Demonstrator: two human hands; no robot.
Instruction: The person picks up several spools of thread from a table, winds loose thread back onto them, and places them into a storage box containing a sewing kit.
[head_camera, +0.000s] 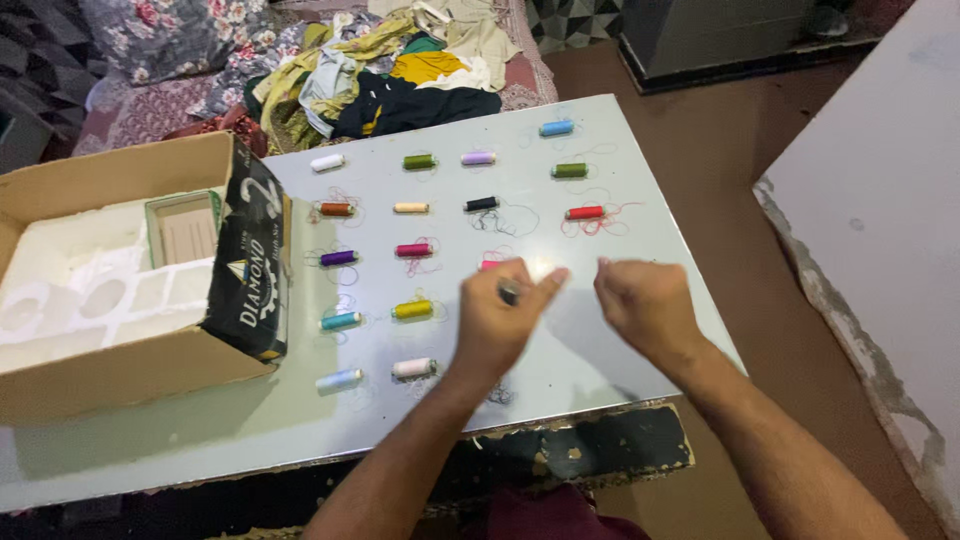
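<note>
It looks like a room in a home: beyond the hands (500, 320), behind the table (600, 370), lie a floral bedcover (170, 40) and a pile of clothes (390, 70).

table (600, 360): smooth glossy pale top, chipped edge | box (120, 375): matt cardboard | spools (412, 310): thread-wound, slight sheen
</note>
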